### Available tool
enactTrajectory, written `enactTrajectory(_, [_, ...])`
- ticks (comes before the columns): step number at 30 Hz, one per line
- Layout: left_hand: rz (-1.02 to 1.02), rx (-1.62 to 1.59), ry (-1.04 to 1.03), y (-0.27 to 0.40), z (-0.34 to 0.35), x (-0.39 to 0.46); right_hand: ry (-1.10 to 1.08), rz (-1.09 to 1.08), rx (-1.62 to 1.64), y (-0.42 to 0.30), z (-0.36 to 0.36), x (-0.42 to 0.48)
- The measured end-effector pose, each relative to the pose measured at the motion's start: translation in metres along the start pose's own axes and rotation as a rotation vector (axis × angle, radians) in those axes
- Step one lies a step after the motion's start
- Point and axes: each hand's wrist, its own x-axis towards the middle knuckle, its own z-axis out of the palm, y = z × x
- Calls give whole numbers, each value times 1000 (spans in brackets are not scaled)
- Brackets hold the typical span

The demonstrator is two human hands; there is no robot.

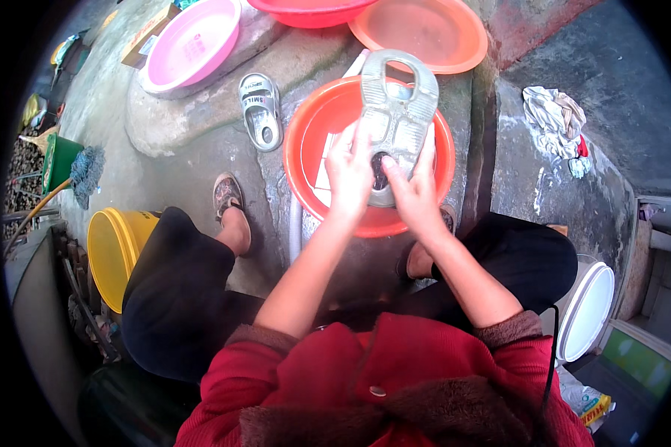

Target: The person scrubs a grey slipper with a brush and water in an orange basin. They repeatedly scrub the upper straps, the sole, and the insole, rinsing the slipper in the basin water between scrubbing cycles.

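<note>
My left hand (pixel 351 170) and my right hand (pixel 416 190) hold a grey plastic slipper (pixel 397 125) between them, its ridged sole turned up towards me. The toe end points away from me, and a dark patch shows near the heel beside my right thumb. Below the slipper stands an orange-red plastic basin (pixel 299 162), with a pale, lined flat thing (pixel 323 179) partly visible in it. A matching grey slipper (pixel 261 114) lies on the wet concrete to the left of the basin.
Ahead are a pink basin (pixel 193 44), a red basin (pixel 316 14) and an orange basin (pixel 425 31). A yellow bucket (pixel 109 260) and a mop (pixel 86 170) are at left. Crumpled cloths (pixel 553 123) lie at right, beyond a white bucket (pixel 587 313). A grey hose (pixel 295 226) runs beside the near basin.
</note>
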Motion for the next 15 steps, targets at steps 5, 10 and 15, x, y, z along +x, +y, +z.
enactTrajectory(5, [-91,50,12,11,2,-7,129,162,16,-7,-5,12])
enactTrajectory(10, [-154,-54,-253,16,8,-11,274,279,220,-12,-38,50])
enactTrajectory(15, [-236,-238,-445,12,7,-11,424,142,246,-8,-53,59])
